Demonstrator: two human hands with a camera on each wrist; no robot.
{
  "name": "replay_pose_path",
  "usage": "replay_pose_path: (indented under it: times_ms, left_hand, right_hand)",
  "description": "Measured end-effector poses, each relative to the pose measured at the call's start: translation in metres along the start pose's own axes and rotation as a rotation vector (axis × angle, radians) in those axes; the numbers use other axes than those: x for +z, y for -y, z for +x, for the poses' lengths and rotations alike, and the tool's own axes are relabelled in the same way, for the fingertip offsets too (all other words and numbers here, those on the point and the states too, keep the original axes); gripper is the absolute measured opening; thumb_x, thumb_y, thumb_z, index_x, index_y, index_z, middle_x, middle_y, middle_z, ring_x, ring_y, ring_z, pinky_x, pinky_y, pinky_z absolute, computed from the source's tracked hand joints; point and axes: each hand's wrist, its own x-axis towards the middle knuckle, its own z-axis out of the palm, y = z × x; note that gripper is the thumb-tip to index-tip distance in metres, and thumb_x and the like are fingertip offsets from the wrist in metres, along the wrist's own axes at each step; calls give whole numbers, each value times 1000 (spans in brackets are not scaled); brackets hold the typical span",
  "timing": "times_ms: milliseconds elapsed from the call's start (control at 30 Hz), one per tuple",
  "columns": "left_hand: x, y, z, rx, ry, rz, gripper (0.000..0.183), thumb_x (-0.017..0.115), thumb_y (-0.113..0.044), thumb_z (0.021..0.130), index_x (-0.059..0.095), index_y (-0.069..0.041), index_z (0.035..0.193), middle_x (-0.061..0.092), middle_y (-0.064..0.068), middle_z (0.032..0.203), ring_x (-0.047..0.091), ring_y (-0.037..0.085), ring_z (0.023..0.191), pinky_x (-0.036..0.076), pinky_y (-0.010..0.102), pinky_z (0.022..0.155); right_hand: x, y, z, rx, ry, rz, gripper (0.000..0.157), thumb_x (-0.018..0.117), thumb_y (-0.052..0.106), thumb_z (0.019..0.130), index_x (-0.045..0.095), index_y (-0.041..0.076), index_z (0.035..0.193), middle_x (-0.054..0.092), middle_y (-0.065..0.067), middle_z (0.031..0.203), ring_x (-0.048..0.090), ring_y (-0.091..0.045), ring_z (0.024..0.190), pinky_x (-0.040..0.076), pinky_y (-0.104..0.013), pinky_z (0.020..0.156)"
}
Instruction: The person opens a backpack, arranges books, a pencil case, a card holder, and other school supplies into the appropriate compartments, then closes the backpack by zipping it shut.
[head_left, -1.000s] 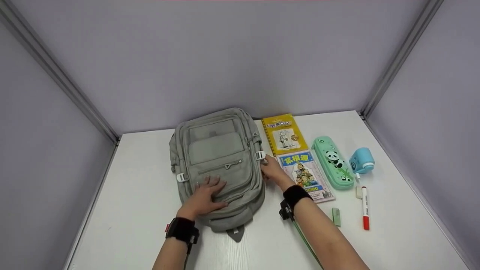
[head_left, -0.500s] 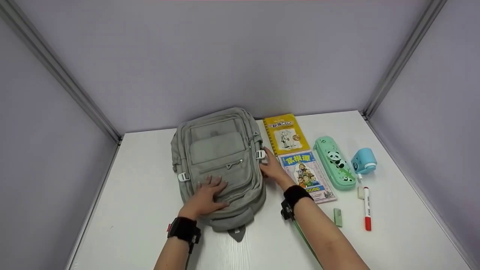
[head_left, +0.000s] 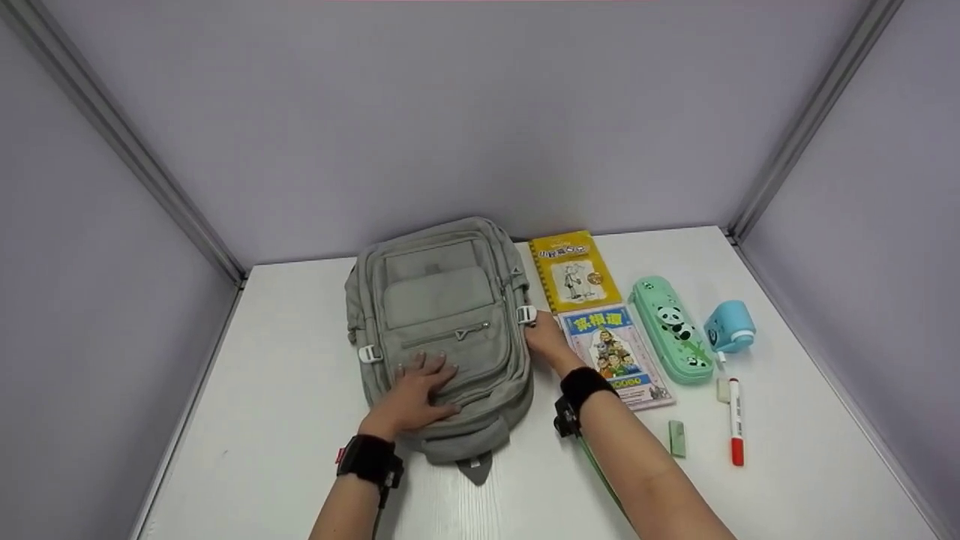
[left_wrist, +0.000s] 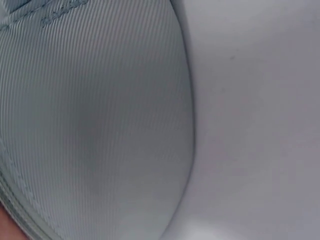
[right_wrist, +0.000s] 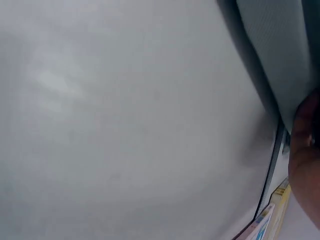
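Observation:
A grey backpack (head_left: 442,300) lies on the white table, front side up, with a white buckle on each side. My left hand (head_left: 412,397) rests on its lower front with fingers spread, below the zipped front pocket. At the bag's right side, my right hand (head_left: 549,341) is right by the white buckle (head_left: 526,314), its fingertips hidden there. In the right wrist view, that hand (right_wrist: 306,160) lies against the grey fabric (right_wrist: 277,55); I cannot tell what its fingers hold. The left wrist view is mostly filled by the bag's ribbed fabric (left_wrist: 100,120).
Right of the bag lie a yellow spiral-bound book (head_left: 574,274) and a pink-blue book (head_left: 611,356). Farther right are a green panda pencil case (head_left: 671,330), a blue pencil sharpener (head_left: 729,328), a red-capped marker (head_left: 736,420), a pale eraser (head_left: 723,390) and a small green block (head_left: 677,439).
My right hand has shifted slightly at the bag's side, and its thumb, seen beside the buckle before, is now hidden behind it. The left hand stays on the bag.

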Motion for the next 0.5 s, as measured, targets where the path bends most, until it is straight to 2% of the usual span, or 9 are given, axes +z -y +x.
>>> replay_pose_path:
  times_ms: [100,200,233,367,500]
  left_hand:
    - [3,-1,1,1,-8,5,70,72,-45,88,50,-12,145,36,16,153,17,47,143,11,71,106]
    - [7,-2,0,-6,-18,24,68,69,-46,90,49,-12,146,36,16,153,18,48,142,13,71,105]
    - [8,-2,0,-12,-21,32,68,68,-46,91,48,-12,146,36,16,153,18,48,142,13,71,105]
    - [8,-3,-1,-33,-43,59,65,66,-46,92,49,-13,146,36,15,153,20,47,142,14,69,106]
    - [5,-3,-2,-51,-38,69,65,65,-46,92,48,-15,147,35,13,154,19,45,143,13,68,108]
  right_hand:
    - [2,2,0,-47,-125,-158,12,63,9,85,62,-4,88,63,-16,82,58,-30,78,47,-45,72]
    - [0,2,-2,-62,-171,-257,9,63,4,83,60,-3,80,57,-14,72,56,-29,70,46,-44,65]
    - [-2,2,-3,-63,-167,-286,10,63,4,84,58,-1,76,55,-11,68,54,-27,66,45,-42,62]
    - [-8,4,-8,-84,-71,-389,32,60,3,89,49,7,60,43,-3,57,42,-19,53,35,-34,53]
    - [-16,8,-16,-144,-2,-527,31,59,5,93,58,8,63,56,-6,62,48,-19,55,40,-35,53]
